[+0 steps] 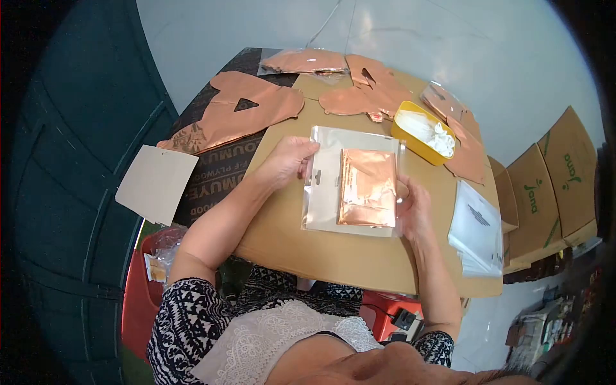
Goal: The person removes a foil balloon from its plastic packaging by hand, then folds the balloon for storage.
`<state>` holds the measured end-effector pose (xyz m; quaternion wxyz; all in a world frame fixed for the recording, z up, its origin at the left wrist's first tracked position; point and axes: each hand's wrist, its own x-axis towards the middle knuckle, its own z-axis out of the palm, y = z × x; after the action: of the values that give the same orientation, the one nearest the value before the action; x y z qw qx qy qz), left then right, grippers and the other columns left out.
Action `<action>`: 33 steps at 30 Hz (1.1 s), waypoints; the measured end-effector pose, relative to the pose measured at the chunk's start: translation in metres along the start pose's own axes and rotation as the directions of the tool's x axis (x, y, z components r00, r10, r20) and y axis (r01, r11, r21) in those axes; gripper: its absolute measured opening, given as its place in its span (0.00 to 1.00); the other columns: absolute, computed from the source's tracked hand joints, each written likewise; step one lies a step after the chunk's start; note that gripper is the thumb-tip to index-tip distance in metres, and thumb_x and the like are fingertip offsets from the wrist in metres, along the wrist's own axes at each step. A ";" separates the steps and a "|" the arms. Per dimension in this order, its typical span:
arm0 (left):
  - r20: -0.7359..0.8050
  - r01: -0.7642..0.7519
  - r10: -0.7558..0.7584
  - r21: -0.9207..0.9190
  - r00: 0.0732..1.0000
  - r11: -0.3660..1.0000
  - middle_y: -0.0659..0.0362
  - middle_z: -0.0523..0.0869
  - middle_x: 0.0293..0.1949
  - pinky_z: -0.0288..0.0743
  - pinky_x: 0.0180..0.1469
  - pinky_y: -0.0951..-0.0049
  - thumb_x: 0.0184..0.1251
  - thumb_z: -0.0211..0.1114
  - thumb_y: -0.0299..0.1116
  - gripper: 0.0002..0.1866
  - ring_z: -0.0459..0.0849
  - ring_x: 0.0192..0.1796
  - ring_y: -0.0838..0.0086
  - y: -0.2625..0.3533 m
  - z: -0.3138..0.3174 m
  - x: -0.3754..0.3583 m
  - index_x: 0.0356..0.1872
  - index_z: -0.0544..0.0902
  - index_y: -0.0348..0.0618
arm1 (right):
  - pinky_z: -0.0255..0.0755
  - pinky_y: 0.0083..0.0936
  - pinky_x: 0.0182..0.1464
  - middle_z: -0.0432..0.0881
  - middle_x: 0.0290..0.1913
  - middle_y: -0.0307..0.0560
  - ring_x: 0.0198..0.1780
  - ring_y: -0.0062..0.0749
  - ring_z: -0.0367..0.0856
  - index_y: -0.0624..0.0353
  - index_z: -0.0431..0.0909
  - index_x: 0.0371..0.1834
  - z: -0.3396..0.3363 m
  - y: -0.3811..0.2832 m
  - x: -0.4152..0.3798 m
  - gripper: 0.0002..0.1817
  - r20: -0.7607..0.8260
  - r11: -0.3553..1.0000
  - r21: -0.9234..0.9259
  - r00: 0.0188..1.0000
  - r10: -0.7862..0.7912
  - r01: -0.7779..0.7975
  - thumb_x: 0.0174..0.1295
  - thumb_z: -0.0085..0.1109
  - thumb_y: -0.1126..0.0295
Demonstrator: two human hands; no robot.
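Note:
Between my two hands is a clear plastic bag (324,221) with a pale card (325,163) in it and a folded shiny copper-coloured foil piece (369,186) over the card's right part. My left hand (293,159) pinches the bag's upper left edge, thumb on top. At the lower right edge, my right hand (414,204) grips the bag, its fingers partly behind the plastic. The bag is held above the brown cardboard (295,247) on the table. Behind it, to the right, stands a yellow container (402,136) with white material inside.
Flat copper foil shapes (221,119) lie at the back left and back right (378,90). A stack of grey cards (157,183) sits left, clear bags (478,231) right. Cardboard boxes (545,186) stand beyond the right edge; a red container (138,289) is lower left.

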<state>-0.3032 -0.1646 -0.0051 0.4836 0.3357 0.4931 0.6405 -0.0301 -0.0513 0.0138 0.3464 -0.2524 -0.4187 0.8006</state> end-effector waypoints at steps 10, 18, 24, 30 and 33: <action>0.035 0.033 -0.033 0.019 0.999 0.999 0.60 0.84 0.28 0.75 0.25 0.81 0.74 0.57 0.33 0.10 0.80 0.24 0.82 0.025 -0.012 -0.011 0.35 0.79 0.38 | 0.78 0.21 0.41 0.85 0.36 0.44 0.35 0.23 0.83 0.65 0.80 0.42 0.000 0.014 -0.006 0.06 0.034 0.987 -0.160 0.999 0.026 -0.020 0.66 0.57 0.75; -0.098 0.042 -0.034 0.078 0.995 0.996 0.58 0.86 0.33 0.81 0.36 0.78 0.73 0.59 0.32 0.09 0.84 0.31 0.79 0.030 -0.007 -0.014 0.37 0.80 0.36 | 0.79 0.22 0.40 0.86 0.39 0.46 0.36 0.25 0.84 0.67 0.80 0.45 -0.006 0.018 -0.003 0.09 0.066 0.980 -0.199 0.997 0.033 -0.019 0.68 0.58 0.72; -0.084 0.046 -0.040 0.062 0.996 0.997 0.58 0.86 0.34 0.82 0.38 0.76 0.72 0.60 0.30 0.08 0.85 0.32 0.78 0.038 -0.011 -0.013 0.36 0.81 0.36 | 0.76 0.21 0.39 0.85 0.36 0.43 0.34 0.22 0.80 0.67 0.81 0.42 0.013 0.014 -0.006 0.05 -0.026 0.992 -0.105 0.998 0.061 -0.064 0.65 0.58 0.78; -0.086 0.017 -0.018 -0.014 0.996 1.000 0.58 0.85 0.31 0.80 0.32 0.76 0.70 0.64 0.29 0.07 0.84 0.30 0.77 0.038 -0.010 -0.011 0.32 0.80 0.38 | 0.79 0.25 0.46 0.86 0.41 0.48 0.40 0.27 0.84 0.68 0.81 0.45 0.014 0.013 -0.006 0.07 0.032 0.997 -0.059 0.999 0.041 -0.039 0.66 0.57 0.78; -0.088 0.020 -0.020 -0.002 0.996 1.000 0.58 0.85 0.31 0.80 0.32 0.76 0.70 0.64 0.31 0.08 0.83 0.30 0.78 0.043 -0.011 -0.015 0.31 0.81 0.38 | 0.80 0.26 0.47 0.86 0.41 0.48 0.41 0.27 0.84 0.68 0.80 0.45 0.014 0.015 -0.007 0.07 0.053 0.999 -0.034 0.998 0.037 -0.036 0.67 0.57 0.78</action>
<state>-0.3205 -0.1837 0.0333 0.4681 0.3022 0.5169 0.6499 -0.0406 -0.0695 0.0095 0.3162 -0.2440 -0.4364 0.8063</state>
